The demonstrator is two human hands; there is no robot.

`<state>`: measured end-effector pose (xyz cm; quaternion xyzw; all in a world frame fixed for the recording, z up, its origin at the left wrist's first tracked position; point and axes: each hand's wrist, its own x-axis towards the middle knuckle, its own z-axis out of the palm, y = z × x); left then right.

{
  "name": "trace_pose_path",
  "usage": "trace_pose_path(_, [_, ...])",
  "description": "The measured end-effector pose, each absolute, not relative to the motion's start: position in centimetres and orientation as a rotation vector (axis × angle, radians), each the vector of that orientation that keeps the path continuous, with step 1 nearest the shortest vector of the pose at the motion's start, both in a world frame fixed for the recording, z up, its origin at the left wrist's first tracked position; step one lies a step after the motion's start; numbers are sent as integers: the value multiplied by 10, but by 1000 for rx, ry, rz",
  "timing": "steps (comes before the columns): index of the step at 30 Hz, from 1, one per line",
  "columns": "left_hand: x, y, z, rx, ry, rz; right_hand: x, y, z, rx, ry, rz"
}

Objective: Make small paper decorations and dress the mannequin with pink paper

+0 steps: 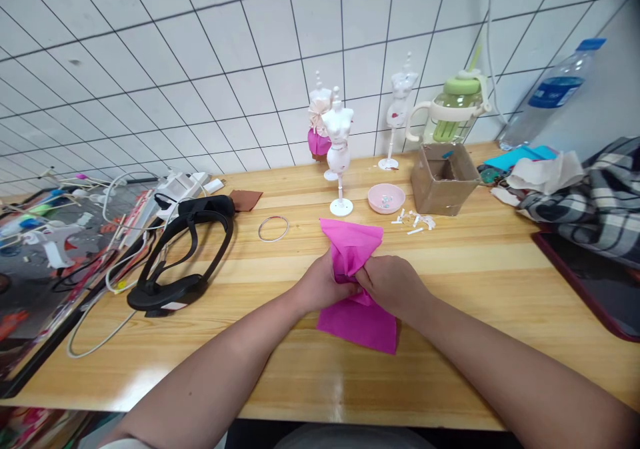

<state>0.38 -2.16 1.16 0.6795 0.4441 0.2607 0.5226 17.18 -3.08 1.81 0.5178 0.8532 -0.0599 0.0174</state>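
Note:
A bright pink piece of fabric is gathered at its middle between my two hands, with its upper part fanned out and its lower part spread over the table. My left hand is closed around the gathers from the left side. From the right, my right hand pinches the same bunched folds. Just beyond the cloth stands a small white dress form on a round base. To its right sits a pink dish with small clear bits inside.
Behind are a dress form in a beige and pink outfit and a bare one. A cardboard box, white scraps and a dark tablet lie right. Leftward are a ring, brown cloth and black headset.

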Motion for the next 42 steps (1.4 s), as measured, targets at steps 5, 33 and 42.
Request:
trace_pose_path(5, [4,-22,9,1649,1094,628,172,-32,15,1540,2709,-176])
trace_pose_path(33, [7,-23,10,1689,1121,573,169,-31,18,1670,2647,-279])
trace_pose_path(42, [6,-22,9,1701,1113,565,169,-31,17,1661,2680,-300])
